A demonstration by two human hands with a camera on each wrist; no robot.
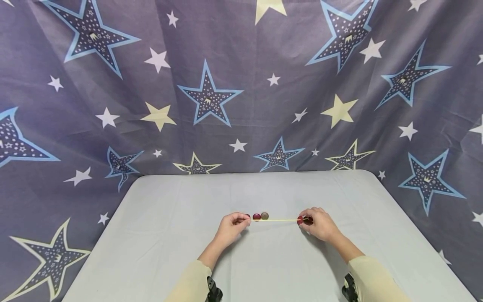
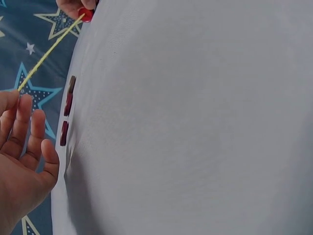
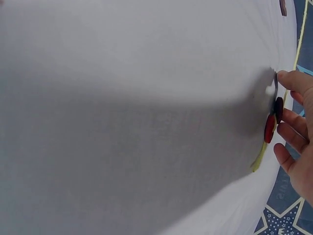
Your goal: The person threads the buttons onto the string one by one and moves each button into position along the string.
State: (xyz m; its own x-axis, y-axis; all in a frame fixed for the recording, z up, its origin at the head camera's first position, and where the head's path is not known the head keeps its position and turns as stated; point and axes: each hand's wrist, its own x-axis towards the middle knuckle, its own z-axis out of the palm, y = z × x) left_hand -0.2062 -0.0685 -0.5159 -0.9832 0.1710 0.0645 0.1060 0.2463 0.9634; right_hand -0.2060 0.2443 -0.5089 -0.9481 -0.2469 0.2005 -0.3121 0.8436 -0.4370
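Note:
A thin yellow string (image 1: 275,219) runs taut between the two hands, just above the white-covered table. My left hand (image 1: 229,228) pinches its left end between thumb and index finger; the other fingers are loosely bent. At the right end, my right hand (image 1: 318,224) pinches a round, flat red bead (image 1: 299,220) that sits on the string. Beside it, partly covered by the fingers, are a dark bead (image 3: 279,110) and another red bead (image 3: 269,128). The string's yellow tail (image 3: 257,161) hangs past them in the right wrist view.
Behind the string lie a dark red bead (image 1: 257,217) and a brownish bead (image 1: 265,215), side by side. Another dark red bead (image 2: 64,133) is mostly behind my left fingers in the head view. A star-patterned curtain (image 1: 241,84) surrounds the table (image 1: 170,201).

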